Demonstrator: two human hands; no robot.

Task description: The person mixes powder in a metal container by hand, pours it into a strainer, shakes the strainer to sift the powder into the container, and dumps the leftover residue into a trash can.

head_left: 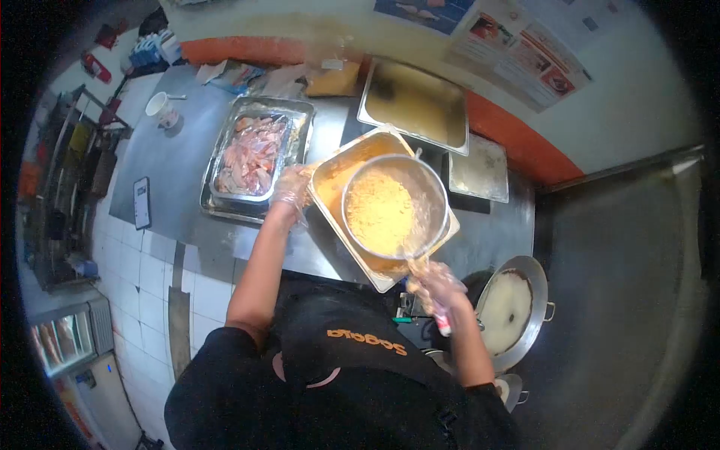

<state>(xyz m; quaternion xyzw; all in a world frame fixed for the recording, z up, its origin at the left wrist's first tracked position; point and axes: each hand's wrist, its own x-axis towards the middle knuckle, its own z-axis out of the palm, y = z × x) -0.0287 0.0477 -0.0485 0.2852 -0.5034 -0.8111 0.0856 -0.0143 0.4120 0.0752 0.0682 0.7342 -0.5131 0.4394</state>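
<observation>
My left hand (291, 189), in a clear plastic glove, is closed on the left side of a deep rectangular pan (328, 204) with yellowish crumbs on its walls. Over this pan sits a round sieve (430, 182) holding a heap of yellow crumbly breading (380, 210). My right hand (441, 289), also gloved, is wrapped around the sieve's handle, which looks caked with batter. The bottom of the deep pan is mostly hidden under the sieve. Left of my left hand, a metal tray of raw chicken pieces (251, 154) rests inside a larger tray (301, 120).
Behind stands a shallow tray (416, 101), with a smaller metal lid or tray (478, 176) to its right. A wide pan of pale, foamy liquid (510, 311) is close by my right forearm. A phone (142, 202) and a white cup (161, 110) lie farther left.
</observation>
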